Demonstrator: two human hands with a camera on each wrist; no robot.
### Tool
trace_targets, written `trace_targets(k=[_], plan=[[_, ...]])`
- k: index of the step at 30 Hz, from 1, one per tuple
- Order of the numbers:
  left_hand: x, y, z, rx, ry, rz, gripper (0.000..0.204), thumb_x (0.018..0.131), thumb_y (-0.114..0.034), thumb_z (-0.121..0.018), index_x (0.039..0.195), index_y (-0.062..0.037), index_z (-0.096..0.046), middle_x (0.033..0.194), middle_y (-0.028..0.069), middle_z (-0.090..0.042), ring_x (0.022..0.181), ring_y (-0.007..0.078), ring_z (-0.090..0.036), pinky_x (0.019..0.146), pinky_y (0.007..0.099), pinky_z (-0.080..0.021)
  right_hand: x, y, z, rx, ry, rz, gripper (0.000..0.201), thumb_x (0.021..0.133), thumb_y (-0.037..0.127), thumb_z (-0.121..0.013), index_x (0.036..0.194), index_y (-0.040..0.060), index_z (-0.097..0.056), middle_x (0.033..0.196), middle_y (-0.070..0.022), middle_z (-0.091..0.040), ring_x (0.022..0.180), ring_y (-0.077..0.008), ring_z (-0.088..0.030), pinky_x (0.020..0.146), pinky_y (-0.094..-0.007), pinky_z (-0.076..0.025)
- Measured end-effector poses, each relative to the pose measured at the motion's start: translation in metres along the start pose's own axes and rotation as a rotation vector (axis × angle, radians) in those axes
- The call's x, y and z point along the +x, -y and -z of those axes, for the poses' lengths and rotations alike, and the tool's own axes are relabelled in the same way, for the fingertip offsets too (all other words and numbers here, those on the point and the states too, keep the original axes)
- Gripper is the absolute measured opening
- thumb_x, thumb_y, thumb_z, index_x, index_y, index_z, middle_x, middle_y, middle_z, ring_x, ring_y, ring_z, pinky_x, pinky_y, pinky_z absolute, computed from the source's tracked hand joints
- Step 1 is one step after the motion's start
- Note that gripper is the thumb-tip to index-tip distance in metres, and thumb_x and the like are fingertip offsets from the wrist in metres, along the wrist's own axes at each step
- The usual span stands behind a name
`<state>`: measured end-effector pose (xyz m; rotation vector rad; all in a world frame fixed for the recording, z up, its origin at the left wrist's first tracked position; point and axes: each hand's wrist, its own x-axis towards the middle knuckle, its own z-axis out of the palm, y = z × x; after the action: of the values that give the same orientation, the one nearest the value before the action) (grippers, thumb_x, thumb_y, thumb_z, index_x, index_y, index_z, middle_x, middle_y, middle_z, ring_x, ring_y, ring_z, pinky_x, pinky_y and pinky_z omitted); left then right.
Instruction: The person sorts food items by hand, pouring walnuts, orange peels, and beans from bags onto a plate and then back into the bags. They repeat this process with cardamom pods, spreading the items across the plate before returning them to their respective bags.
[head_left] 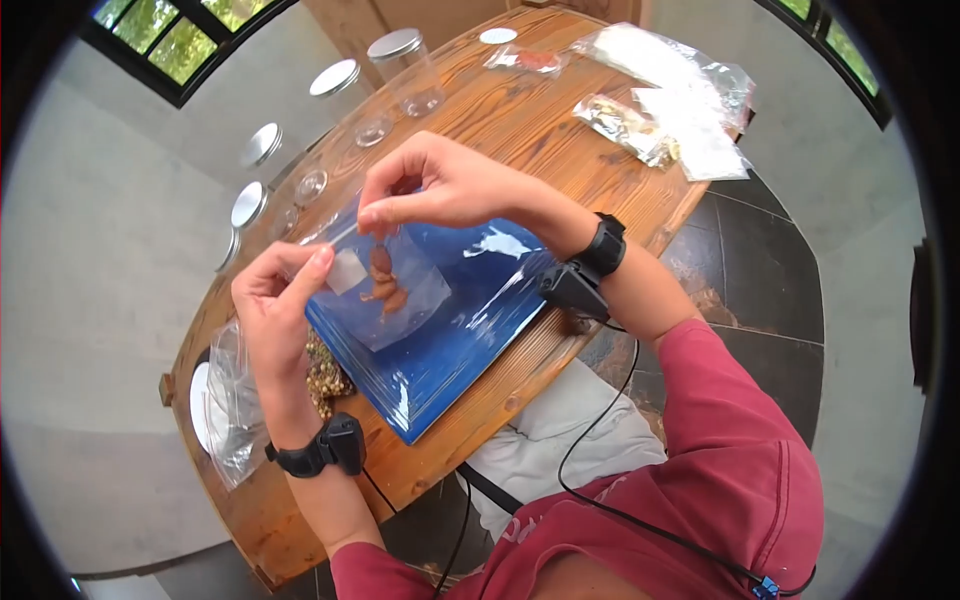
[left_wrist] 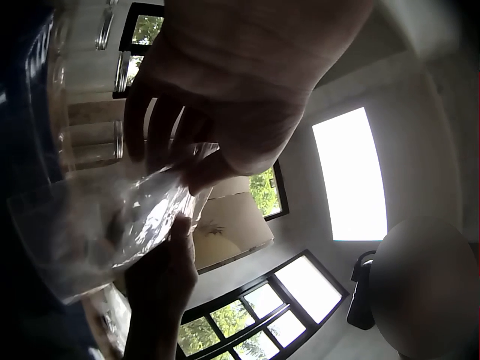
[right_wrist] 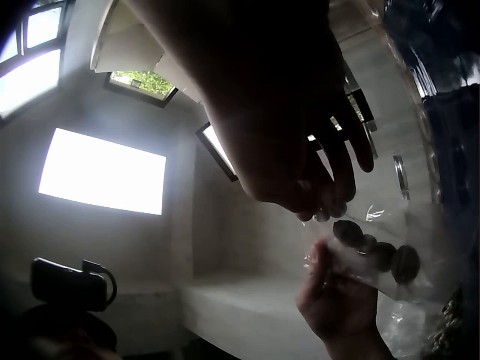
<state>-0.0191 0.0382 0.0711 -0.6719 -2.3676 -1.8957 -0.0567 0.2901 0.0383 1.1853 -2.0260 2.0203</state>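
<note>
A clear plastic bag [head_left: 425, 290] hangs over the blue tray [head_left: 395, 395], with several brown, wrinkled dried pieces [head_left: 385, 290] inside. In the right wrist view those pieces look like dark ovals in a row. My left hand [head_left: 275, 305] pinches the bag's upper left corner between thumb and fingers, beside a whitish square patch on the plastic. At the other end of the top edge, my right hand [head_left: 445, 185] pinches the bag with thumb and fingertips. The left wrist view shows both hands on the shiny plastic [left_wrist: 154, 214].
Clear jars with silver lids, such as this jar [head_left: 405, 75], line the table's far left side. Packets [head_left: 625, 125] and white bags [head_left: 690, 120] lie at the far right. Left of the tray are a bag of mixed grains [head_left: 325, 380] and crumpled clear plastic [head_left: 232, 410].
</note>
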Motion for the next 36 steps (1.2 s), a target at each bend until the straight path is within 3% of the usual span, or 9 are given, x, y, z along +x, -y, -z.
trace_targets(k=[5, 8, 11, 21, 22, 26, 32, 35, 36], plan=[[-0.006, -0.023, -0.030, 0.002, 0.015, 0.087, 0.011, 0.092, -0.007, -0.078, 0.094, 0.0029, -0.076, 0.085, 0.0031, -0.073, 0.079, 0.0074, -0.064, 0.074, 0.0216, -0.049, -0.011, 0.020, 0.006, -0.210, 0.009, 0.025, 0.018, 0.093, 0.017, -0.075, 0.090, 0.0004, -0.075, 0.080, -0.0010, -0.072, 0.075, -0.0051, -0.063, 0.069, -0.0235, -0.051], [-0.002, -0.014, -0.027, 0.009, 0.086, 0.001, 0.011, 0.092, -0.007, -0.079, 0.095, 0.0031, -0.076, 0.086, 0.0047, -0.074, 0.080, 0.0080, -0.066, 0.073, 0.0220, -0.050, -0.020, 0.029, -0.006, -0.238, 0.018, 0.033, 0.020, 0.094, 0.020, -0.076, 0.090, 0.0008, -0.075, 0.079, -0.0004, -0.072, 0.069, -0.0056, -0.063, 0.063, -0.0239, -0.051], [-0.008, -0.019, -0.024, -0.002, 0.090, 0.027, 0.011, 0.092, -0.007, -0.079, 0.094, 0.0034, -0.076, 0.083, 0.0056, -0.075, 0.077, 0.0082, -0.067, 0.070, 0.0220, -0.050, -0.036, 0.046, -0.001, -0.112, 0.118, -0.201, 0.023, 0.096, 0.023, -0.075, 0.092, 0.0011, -0.075, 0.079, -0.0005, -0.072, 0.070, -0.0061, -0.064, 0.065, -0.0241, -0.052], [-0.015, -0.024, -0.055, 0.087, 0.176, -0.019, 0.015, 0.091, -0.005, -0.079, 0.103, 0.0041, -0.077, 0.091, 0.0088, -0.076, 0.084, 0.0093, -0.069, 0.075, 0.0235, -0.053, -0.075, 0.038, 0.008, 0.184, 0.011, -0.308, 0.011, 0.098, 0.010, -0.069, 0.093, 0.0008, -0.068, 0.083, -0.0015, -0.070, 0.071, -0.0071, -0.066, 0.065, -0.0227, -0.055], [-0.017, -0.023, -0.058, 0.036, 0.207, 0.053, 0.029, 0.090, -0.005, -0.080, 0.117, 0.0025, -0.074, 0.101, 0.0103, -0.076, 0.092, 0.0120, -0.070, 0.081, 0.0262, -0.056, -0.079, 0.037, 0.015, 0.143, -0.048, -0.279, 0.010, 0.097, 0.009, -0.068, 0.091, 0.0017, -0.067, 0.082, -0.0010, -0.070, 0.071, -0.0065, -0.066, 0.064, -0.0221, -0.055], [-0.020, -0.031, -0.057, 0.053, 0.165, -0.025, 0.047, 0.088, -0.006, -0.081, 0.132, -0.0026, -0.066, 0.106, 0.0104, -0.075, 0.095, 0.0158, -0.073, 0.084, 0.0294, -0.058, -0.093, 0.041, 0.056, -0.004, -0.305, -0.386, 0.008, 0.096, 0.011, -0.068, 0.091, 0.0055, -0.066, 0.079, 0.0005, -0.067, 0.068, -0.0049, -0.063, 0.062, -0.0210, -0.052], [-0.017, -0.030, -0.040, 0.098, 0.244, -0.047, 0.035, 0.090, -0.001, -0.074, 0.124, -0.0006, -0.068, 0.102, 0.0106, -0.074, 0.093, 0.0187, -0.072, 0.084, 0.0307, -0.057, -0.114, 0.018, 0.126, -0.487, -0.562, -0.469, 0.017, 0.096, 0.019, -0.073, 0.098, 0.0028, -0.071, 0.076, 0.0000, -0.066, 0.068, -0.0057, -0.059, 0.062, -0.0241, -0.049], [-0.017, -0.030, -0.044, 0.101, 0.290, -0.072, 0.035, 0.090, -0.002, -0.075, 0.124, -0.0008, -0.068, 0.101, 0.0105, -0.074, 0.092, 0.0194, -0.072, 0.084, 0.0313, -0.057, -0.116, -0.006, 0.166, -0.877, -0.487, -0.350, 0.021, 0.093, 0.023, -0.076, 0.098, 0.0028, -0.075, 0.077, -0.0011, -0.069, 0.070, -0.0081, -0.059, 0.065, -0.0277, -0.049], [-0.018, -0.031, -0.045, 0.105, 0.299, -0.078, 0.035, 0.089, -0.002, -0.075, 0.124, -0.0008, -0.068, 0.101, 0.0105, -0.074, 0.091, 0.0196, -0.072, 0.084, 0.0315, -0.058, -0.113, -0.006, 0.178, -0.943, -0.477, -0.418, 0.023, 0.092, 0.025, -0.078, 0.100, 0.0037, -0.077, 0.079, -0.0020, -0.070, 0.071, -0.0096, -0.059, 0.068, -0.0295, -0.049]])
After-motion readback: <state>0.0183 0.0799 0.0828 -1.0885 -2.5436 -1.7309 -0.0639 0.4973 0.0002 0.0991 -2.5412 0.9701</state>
